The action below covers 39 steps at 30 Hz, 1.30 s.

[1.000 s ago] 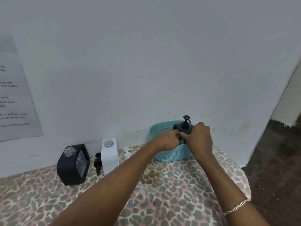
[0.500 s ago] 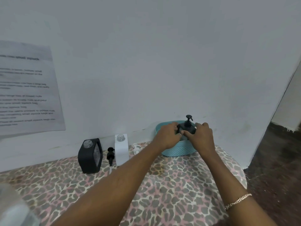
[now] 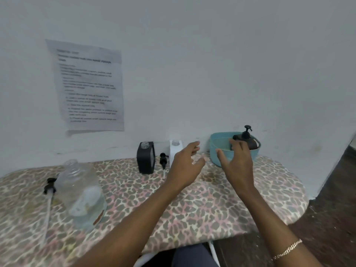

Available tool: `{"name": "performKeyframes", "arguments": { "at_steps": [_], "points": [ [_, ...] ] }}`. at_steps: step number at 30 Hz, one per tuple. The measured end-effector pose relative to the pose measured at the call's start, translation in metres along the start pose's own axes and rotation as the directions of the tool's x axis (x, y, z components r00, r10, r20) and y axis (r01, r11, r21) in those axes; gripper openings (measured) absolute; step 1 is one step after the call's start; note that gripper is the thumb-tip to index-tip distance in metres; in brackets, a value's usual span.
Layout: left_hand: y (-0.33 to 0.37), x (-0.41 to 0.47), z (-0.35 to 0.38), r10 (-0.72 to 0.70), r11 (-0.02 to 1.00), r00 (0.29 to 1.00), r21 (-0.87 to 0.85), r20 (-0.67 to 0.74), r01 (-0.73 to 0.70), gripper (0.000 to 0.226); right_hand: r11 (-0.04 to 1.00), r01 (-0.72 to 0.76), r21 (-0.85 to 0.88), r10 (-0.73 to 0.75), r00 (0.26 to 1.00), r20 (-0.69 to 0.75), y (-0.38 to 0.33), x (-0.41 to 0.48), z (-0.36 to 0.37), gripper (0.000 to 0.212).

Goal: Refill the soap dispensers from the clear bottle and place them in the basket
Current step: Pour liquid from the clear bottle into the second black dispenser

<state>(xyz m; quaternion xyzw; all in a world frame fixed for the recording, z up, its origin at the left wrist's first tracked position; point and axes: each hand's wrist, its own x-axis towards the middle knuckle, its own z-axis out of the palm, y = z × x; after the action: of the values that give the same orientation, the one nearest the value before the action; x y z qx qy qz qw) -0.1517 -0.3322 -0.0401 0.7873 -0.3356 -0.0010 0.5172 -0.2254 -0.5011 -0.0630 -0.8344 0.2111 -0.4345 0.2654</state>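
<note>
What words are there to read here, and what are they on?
Paper on the wall: many printed lines, all too blurred to read.
Clear bottle: a pale label, too blurred to read.
Black dispenser, white dispenser, basket: no words show.

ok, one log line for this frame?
left hand open, empty | right hand open, empty | brown dispenser in teal basket | black dispenser, white dispenser uncapped
</note>
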Motion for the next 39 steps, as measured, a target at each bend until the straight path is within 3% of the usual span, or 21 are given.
{"name": "performKeyframes", "arguments": {
  "at_steps": [9, 16, 23, 26, 30, 34, 36, 39],
  "points": [
    [-0.012, -0.098, -0.081, -0.017, 0.999, 0.984, 0.034, -0.178, 0.023, 0.056, 0.984, 0.12, 0.132, -0.136, 0.983, 0.123, -0.077, -0.052, 0.044, 0.053],
    [-0.026, -0.155, -0.132, 0.023, 0.992, 0.939, 0.124, -0.342, 0.021, 0.053, 0.97, 0.126, 0.21, -0.176, 0.955, 0.238, -0.138, -0.079, 0.089, 0.056],
    [-0.047, -0.191, -0.163, 0.181, 0.962, 0.798, 0.272, -0.575, -0.022, 0.028, 0.979, 0.086, 0.186, -0.141, 0.941, 0.308, -0.172, -0.08, 0.135, 0.055],
    [-0.056, -0.196, -0.172, 0.238, 0.925, 0.725, 0.379, -0.646, 0.034, 0.032, 0.986, 0.025, 0.164, -0.079, 0.94, 0.331, -0.176, -0.077, 0.155, 0.059],
    [-0.067, -0.196, -0.181, 0.13, 0.933, 0.681, 0.322, -0.721, 0.163, 0.059, 0.988, -0.106, 0.116, 0.057, 0.929, 0.367, -0.177, -0.069, 0.178, 0.088],
    [-0.085, -0.19, -0.186, 0.023, 0.954, 0.697, 0.224, -0.716, 0.199, 0.079, 0.949, -0.286, 0.13, 0.212, 0.887, 0.41, -0.175, -0.061, 0.196, 0.105],
    [-0.092, -0.188, -0.186, -0.054, 0.961, 0.723, 0.161, -0.689, 0.226, 0.086, 0.923, -0.354, 0.148, 0.262, 0.863, 0.431, -0.171, -0.061, 0.204, 0.102],
    [-0.102, -0.184, -0.185, -0.12, 0.963, 0.747, 0.108, -0.654, 0.249, 0.089, 0.913, -0.368, 0.175, 0.267, 0.865, 0.426, -0.165, -0.063, 0.213, 0.082]
  ]
}}
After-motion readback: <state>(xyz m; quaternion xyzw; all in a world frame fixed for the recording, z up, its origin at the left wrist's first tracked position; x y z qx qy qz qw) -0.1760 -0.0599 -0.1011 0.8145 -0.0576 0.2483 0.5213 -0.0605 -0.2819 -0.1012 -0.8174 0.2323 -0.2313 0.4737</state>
